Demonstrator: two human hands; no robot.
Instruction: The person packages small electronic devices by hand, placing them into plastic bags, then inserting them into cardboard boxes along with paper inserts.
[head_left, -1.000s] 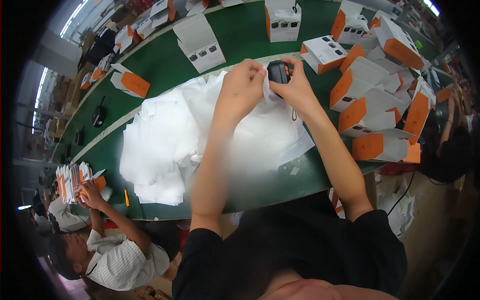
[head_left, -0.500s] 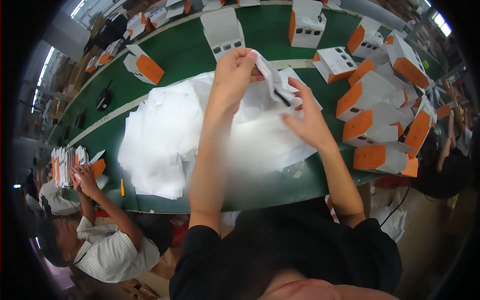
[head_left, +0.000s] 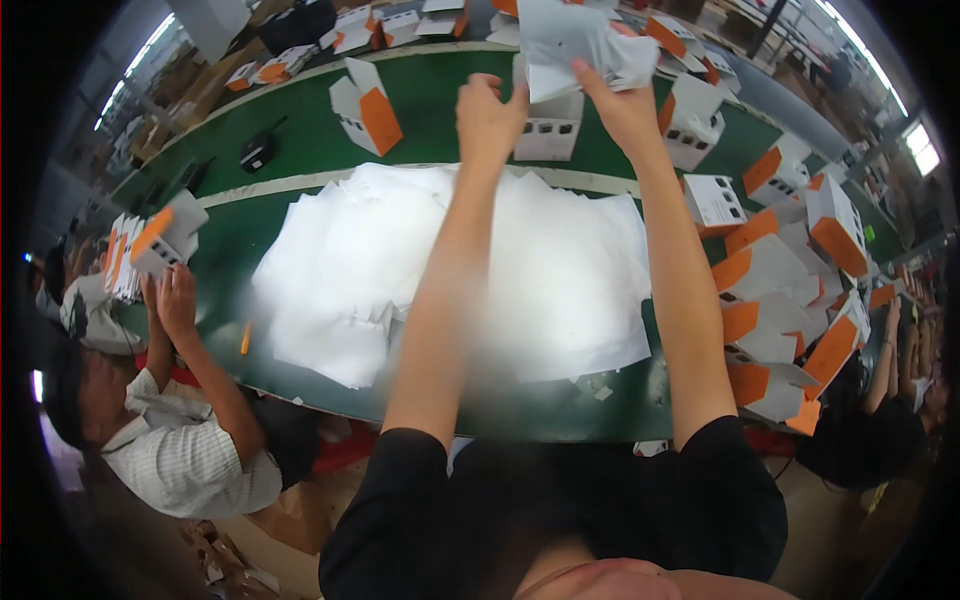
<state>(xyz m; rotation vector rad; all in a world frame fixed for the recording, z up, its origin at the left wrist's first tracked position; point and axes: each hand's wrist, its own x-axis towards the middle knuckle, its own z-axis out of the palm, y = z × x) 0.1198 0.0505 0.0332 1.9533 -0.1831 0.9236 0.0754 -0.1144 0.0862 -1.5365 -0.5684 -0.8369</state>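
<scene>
Both my arms reach over the table to a white and orange box (head_left: 548, 142) whose upper part is covered. My right hand (head_left: 622, 105) grips a thin whitish plastic bag (head_left: 568, 48) above that box, thumb on its near face. To the left of the box, my left hand (head_left: 490, 118) has its fingers bent and the thumb apart, with nothing seen in it. Whether it touches the box I cannot tell. Below my hands, a broad pile of white bags or sheets (head_left: 350, 255) spreads beneath both forearms.
Open white and orange boxes (head_left: 765, 270) crowd the table's right side, and another box (head_left: 367, 110) stands at the far left. A black device with an antenna (head_left: 258, 150) and an orange-handled tool (head_left: 246, 340) lie on the green table (head_left: 225, 240). At left, a co-worker's hands (head_left: 172, 300) hold a box.
Both my hands have moved away from me, from above the pile to the far box. The bag is now in my right hand alone. The co-worker's hands have raised a box.
</scene>
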